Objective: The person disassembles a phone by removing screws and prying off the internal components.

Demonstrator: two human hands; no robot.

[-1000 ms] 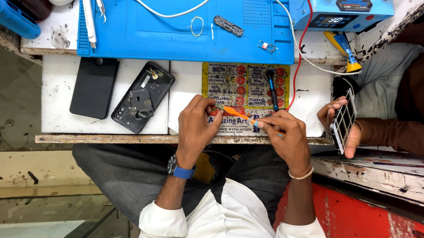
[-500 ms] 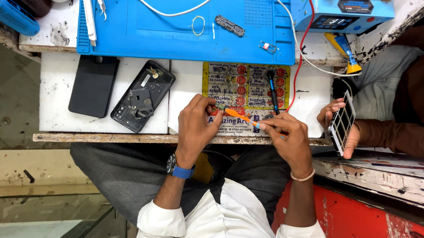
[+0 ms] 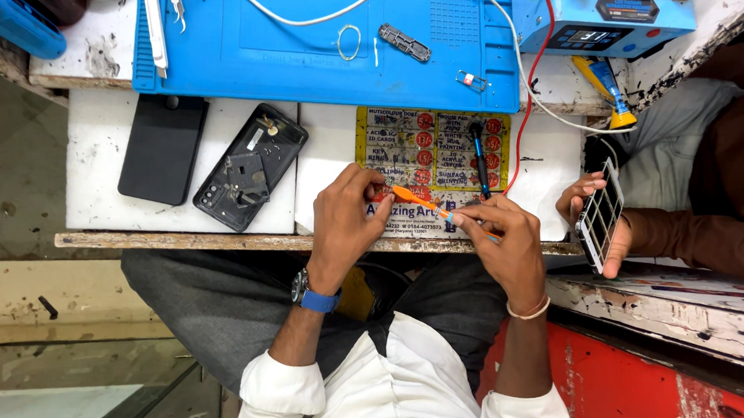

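We note, left to right, the phone lying opened and back-off on the bench, no part yet refitted, while our left hand pinches something too small to identify and our right hand grips the orange tweezers at the bench edge.

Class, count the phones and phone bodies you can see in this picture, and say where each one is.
3: a flat black phone at the bench's left, an opened black phone body beside it, and a phone held by another person at the right. Others may be hidden.
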